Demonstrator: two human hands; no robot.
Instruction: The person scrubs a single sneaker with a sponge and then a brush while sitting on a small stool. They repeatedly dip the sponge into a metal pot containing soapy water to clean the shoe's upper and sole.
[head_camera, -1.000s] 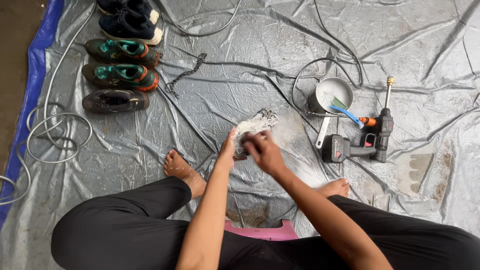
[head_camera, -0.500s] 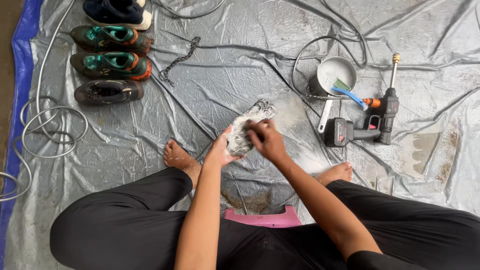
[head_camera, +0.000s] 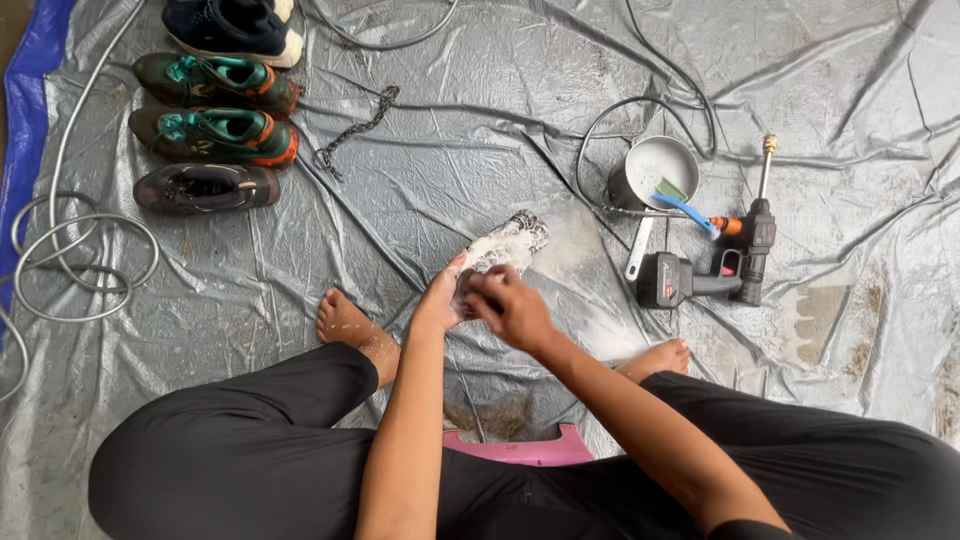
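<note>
The left hand (head_camera: 440, 298) gripped a soapy shoe (head_camera: 505, 245) over the grey tarp (head_camera: 450, 150); the right hand (head_camera: 508, 308) was closed against it, its fingers hiding what they held. Four shoes (head_camera: 215, 135) lined the tarp's left edge, a pot (head_camera: 655, 170) and spray gun (head_camera: 715, 270) lay right, leaving open room between.

shoes (head_camera: 215, 135), pot (head_camera: 655, 168), spray gun (head_camera: 715, 272), hose (head_camera: 75, 250)

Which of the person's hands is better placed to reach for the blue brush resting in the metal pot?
Probably the right hand. The blue brush and metal pot lie on its side. The left hand cups the soapy shoe from the far side, so it would have to cross over.
</note>
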